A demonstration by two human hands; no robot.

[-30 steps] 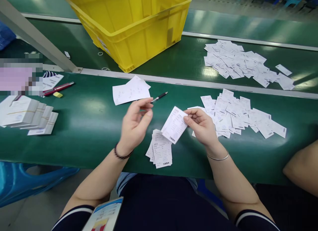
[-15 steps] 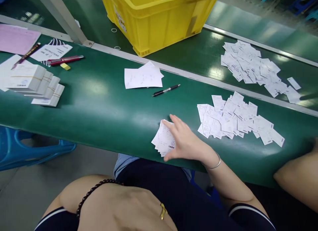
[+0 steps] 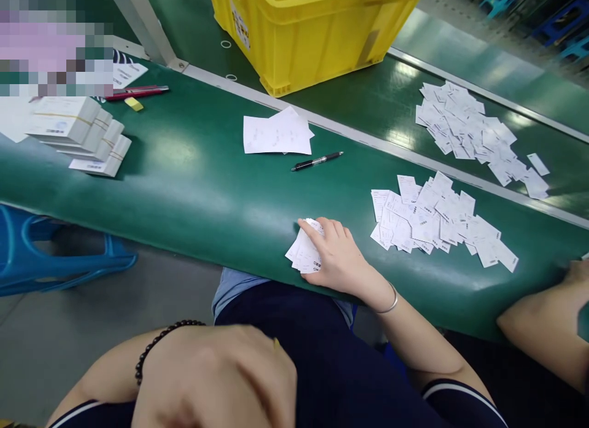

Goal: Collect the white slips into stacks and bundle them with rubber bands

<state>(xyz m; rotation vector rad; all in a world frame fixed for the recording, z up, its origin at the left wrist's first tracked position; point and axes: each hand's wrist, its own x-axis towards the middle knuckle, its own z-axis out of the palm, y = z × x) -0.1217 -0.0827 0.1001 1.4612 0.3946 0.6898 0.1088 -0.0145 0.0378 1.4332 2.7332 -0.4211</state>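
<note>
My right hand lies over a small stack of white printed slips near the table's front edge. Its thumb is at the stack's near side and its fingers are at the far side, closed around it. The slips are slightly fanned at the left. My left hand is raised close to the camera, blurred, with a beaded bracelet at the wrist; its fingers are mostly hidden. To the right of my right hand, a loose heap of similar slips spreads over the green table.
Banded slip bundles stand at the left near a red pen and yellow eraser. Paper sheets and a black pen lie mid-table. Behind a metal rail are a yellow crate and another slip heap. Another person's arm is at right.
My right hand has closed in on the small stack, whose slips now look more gathered. My left hand has turned near the camera. The view has shifted slightly.
</note>
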